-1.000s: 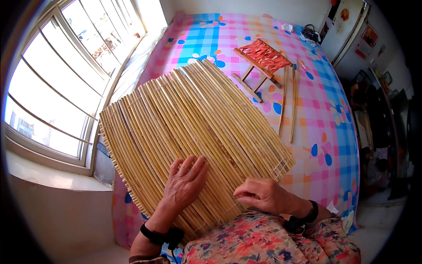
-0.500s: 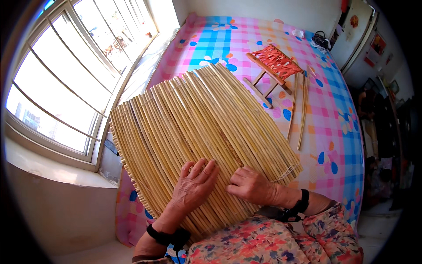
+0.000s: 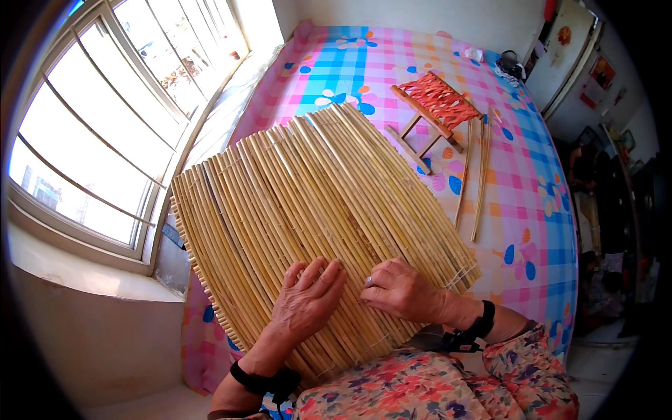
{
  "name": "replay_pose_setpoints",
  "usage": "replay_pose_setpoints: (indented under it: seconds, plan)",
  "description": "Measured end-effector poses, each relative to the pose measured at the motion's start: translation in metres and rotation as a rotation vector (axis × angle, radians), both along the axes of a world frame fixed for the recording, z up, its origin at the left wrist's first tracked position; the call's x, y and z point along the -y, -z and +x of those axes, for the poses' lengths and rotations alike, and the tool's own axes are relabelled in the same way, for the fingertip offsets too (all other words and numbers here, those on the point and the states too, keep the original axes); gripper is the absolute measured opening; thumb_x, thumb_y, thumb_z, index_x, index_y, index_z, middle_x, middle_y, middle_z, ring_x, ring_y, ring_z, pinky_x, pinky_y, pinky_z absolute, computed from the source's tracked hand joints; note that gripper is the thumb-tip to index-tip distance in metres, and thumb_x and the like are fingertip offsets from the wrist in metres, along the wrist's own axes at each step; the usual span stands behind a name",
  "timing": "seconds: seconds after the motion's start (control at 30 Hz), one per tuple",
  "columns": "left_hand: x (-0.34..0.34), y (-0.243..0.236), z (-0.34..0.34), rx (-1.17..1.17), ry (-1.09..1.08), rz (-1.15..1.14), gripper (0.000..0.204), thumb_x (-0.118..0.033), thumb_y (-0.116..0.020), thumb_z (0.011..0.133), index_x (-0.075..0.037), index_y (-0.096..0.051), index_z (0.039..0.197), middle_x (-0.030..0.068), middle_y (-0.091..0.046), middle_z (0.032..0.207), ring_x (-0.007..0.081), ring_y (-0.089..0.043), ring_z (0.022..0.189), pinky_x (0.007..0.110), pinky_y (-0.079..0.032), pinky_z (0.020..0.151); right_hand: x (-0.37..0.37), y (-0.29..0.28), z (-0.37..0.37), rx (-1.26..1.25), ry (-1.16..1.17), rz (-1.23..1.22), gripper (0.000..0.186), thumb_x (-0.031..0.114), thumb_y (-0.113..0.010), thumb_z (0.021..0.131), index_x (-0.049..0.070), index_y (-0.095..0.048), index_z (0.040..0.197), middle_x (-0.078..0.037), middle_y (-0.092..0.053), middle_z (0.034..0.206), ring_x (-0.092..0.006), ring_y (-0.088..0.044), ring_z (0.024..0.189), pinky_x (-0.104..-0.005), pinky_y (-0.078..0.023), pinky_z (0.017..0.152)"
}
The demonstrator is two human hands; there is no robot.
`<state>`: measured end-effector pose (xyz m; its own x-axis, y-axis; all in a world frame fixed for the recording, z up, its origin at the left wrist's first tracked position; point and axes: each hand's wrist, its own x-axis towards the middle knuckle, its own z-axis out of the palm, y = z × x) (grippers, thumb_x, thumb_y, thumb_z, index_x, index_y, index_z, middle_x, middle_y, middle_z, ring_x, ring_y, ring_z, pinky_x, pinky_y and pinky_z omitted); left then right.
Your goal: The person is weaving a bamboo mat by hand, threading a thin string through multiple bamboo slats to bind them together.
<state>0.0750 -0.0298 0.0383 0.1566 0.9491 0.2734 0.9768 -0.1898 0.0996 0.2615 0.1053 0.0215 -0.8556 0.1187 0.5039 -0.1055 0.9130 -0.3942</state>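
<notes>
A mat of straw-coloured stalks [image 3: 287, 189], bound side by side with thin thread, lies slanted across my lap. My left hand [image 3: 309, 297] rests on its nearer half with the fingers curled down against the stalks and the thumb hidden. Just right of it, my right hand [image 3: 400, 288] is closed in a pinch at the mat's surface, with a ring on one finger. Whatever lies between the fingertips of either hand is too small or hidden. Loose pale thread [image 3: 460, 274] shows at the mat's right corner.
Beyond the mat a folding stool [image 3: 441, 105] with a red woven seat stands on the checked, flowered bed cover [image 3: 518, 182]. Several thin loose stalks [image 3: 480, 182] lean by it. A barred window [image 3: 91, 133] runs along the left; a dark bag [image 3: 509, 64] lies far right.
My right hand has turned and shifted slightly, bringing its ring into sight. The left hand has moved slightly down. The mat has shifted a little with the view.
</notes>
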Motion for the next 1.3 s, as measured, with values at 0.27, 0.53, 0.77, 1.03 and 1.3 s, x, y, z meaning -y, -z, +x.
replay_pose_setpoints:
  seconds: [0.27, 0.53, 0.77, 1.03, 1.3]
  plan:
    - [-0.001, 0.002, -0.001, -0.012, 0.013, 0.016, 0.033, -0.013, -0.064, 0.075, -0.007, -0.063, 0.108, 0.0054, -0.056, 0.122, 0.0249, -0.050, 0.114, 0.043, -0.037, 0.095, -0.069, -0.017, 0.033, 0.080, 0.343, -0.207, 0.011, 0.007, -0.065, 0.081, 0.004, -0.063, 0.091, -0.008, -0.058, 0.084, -0.0265, -0.059, 0.086, -0.0356, -0.048, 0.077]
    - [-0.002, -0.002, 0.004, 0.000, -0.021, 0.019, 0.035, -0.012, -0.066, 0.075, -0.008, -0.063, 0.109, 0.0046, -0.056, 0.121, 0.0248, -0.051, 0.115, 0.044, -0.038, 0.096, -0.137, 0.009, 0.048, 0.015, 0.598, -0.868, 0.011, 0.006, -0.064, 0.086, -0.001, -0.064, 0.095, -0.002, -0.063, 0.083, -0.0083, -0.058, 0.078, -0.0237, -0.048, 0.072]
    - [-0.004, -0.006, 0.004, 0.029, -0.019, 0.001, 0.030, -0.012, -0.067, 0.077, -0.008, -0.064, 0.107, 0.0055, -0.058, 0.121, 0.0254, -0.052, 0.114, 0.044, -0.038, 0.095, -0.163, 0.035, 0.040, 0.092, 0.598, -0.971, 0.020, 0.013, -0.067, 0.084, -0.001, -0.064, 0.098, -0.004, -0.065, 0.081, -0.0093, -0.059, 0.072, -0.0244, -0.049, 0.068]
    - [-0.003, -0.005, 0.003, 0.009, -0.026, -0.013, 0.031, -0.013, -0.067, 0.077, -0.008, -0.064, 0.108, 0.0057, -0.058, 0.121, 0.0260, -0.052, 0.114, 0.045, -0.039, 0.095, -0.166, 0.039, 0.024, 0.145, 0.553, -0.995, 0.027, 0.016, -0.068, 0.082, -0.003, -0.063, 0.101, -0.008, -0.065, 0.080, -0.0119, -0.061, 0.072, -0.0262, -0.050, 0.066]
    - [-0.004, -0.005, 0.004, 0.058, -0.005, 0.013, 0.034, -0.011, -0.066, 0.072, -0.003, -0.064, 0.105, 0.0102, -0.057, 0.120, 0.0288, -0.051, 0.114, 0.045, -0.036, 0.097, -0.161, 0.017, 0.013, 0.345, 0.614, -0.770, 0.030, 0.013, -0.068, 0.082, 0.000, -0.060, 0.107, -0.005, -0.061, 0.080, -0.0105, -0.058, 0.074, -0.0258, -0.049, 0.068]
